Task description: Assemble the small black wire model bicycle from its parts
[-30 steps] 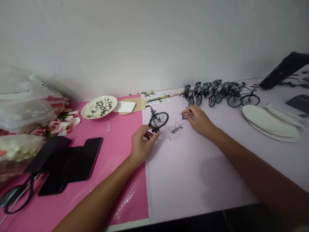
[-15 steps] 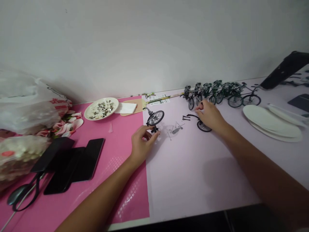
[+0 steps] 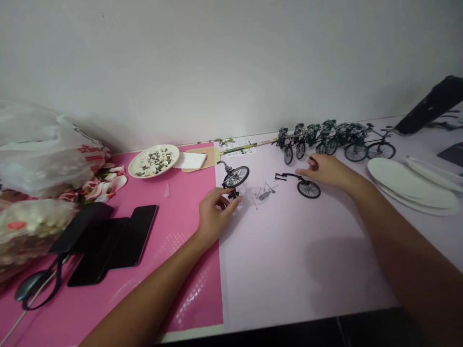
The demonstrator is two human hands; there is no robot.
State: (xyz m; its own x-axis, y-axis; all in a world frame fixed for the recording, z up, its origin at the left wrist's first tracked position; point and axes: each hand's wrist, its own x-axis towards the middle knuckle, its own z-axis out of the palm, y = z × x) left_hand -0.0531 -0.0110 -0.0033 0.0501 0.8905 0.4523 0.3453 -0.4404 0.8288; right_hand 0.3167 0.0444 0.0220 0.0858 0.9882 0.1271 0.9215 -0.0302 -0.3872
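My left hand (image 3: 217,212) pinches the lower end of a small bicycle part with a black spoked wheel (image 3: 236,177), held over the seam between the pink and the pale surface. My right hand (image 3: 323,169) has its fingers closed, with a thin, small item showing at the fingertips, too small to name. Just below its fingers a second wheel (image 3: 308,189) with a curved black mudguard lies on the pale surface. Between the hands are several small grey parts (image 3: 266,195).
Finished-looking model bicycles (image 3: 356,151) stand in a row along the wall. White oval plates (image 3: 405,178) lie at right. At left are a bowl of small pieces (image 3: 154,161), phones (image 3: 133,236), a black box (image 3: 81,226) and plastic bags (image 3: 43,154).
My right hand has moved slightly right, uncovering the wheel with the mudguard, and a thin item now shows at its fingertips. My left hand keeps its hold on the bicycle part.
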